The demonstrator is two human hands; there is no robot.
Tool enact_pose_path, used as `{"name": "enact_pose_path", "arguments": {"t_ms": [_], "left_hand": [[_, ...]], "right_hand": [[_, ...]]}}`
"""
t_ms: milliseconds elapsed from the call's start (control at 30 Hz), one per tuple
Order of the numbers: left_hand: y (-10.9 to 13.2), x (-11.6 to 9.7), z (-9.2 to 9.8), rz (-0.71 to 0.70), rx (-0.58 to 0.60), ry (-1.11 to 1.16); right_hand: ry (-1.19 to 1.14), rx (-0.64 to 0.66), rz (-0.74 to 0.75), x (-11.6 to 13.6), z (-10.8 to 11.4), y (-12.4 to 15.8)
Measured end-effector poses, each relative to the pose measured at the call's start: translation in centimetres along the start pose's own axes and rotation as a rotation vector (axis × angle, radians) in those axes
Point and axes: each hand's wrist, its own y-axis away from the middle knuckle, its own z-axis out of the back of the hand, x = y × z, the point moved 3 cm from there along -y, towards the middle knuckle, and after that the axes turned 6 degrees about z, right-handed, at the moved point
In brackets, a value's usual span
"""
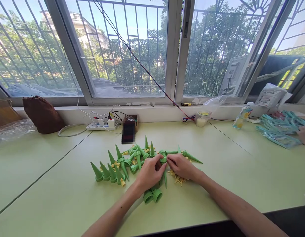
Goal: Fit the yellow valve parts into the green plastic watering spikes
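Note:
My left hand [152, 171] pinches a green plastic plant-watering spike [165, 177] by its ribbed collar, and the point hangs downward. Against the collar's right side are the closed fingertips of my right hand [182, 165]; whatever they grip is hidden. Small yellow plastic nozzles [179, 179] lie in a pile beneath my right hand. Two green caps [157, 195] rest below my left hand, their openings toward me. To the left, several green cones [96, 172] stand point up, with yellow pieces among them. More green spikes [137, 158] lie heaped behind my hands.
A power strip [101, 126] with cables and a small box [132, 121] stand by the window. A brown pouch [43, 114] is at left. Toward the right are a bagged cup [201, 119], a bottle [243, 115], teal packaged items [278, 136] and another person's hand [304, 135].

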Motion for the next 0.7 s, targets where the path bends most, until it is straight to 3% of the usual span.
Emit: {"name": "enact_pose_path", "arguments": {"t_ms": [700], "left_hand": [[-0.21, 0.61, 0.17, 0.044, -0.126, 0.137]], "right_hand": [[-0.082, -0.153, 0.044, 0.49, 0.30, 0.01]]}}
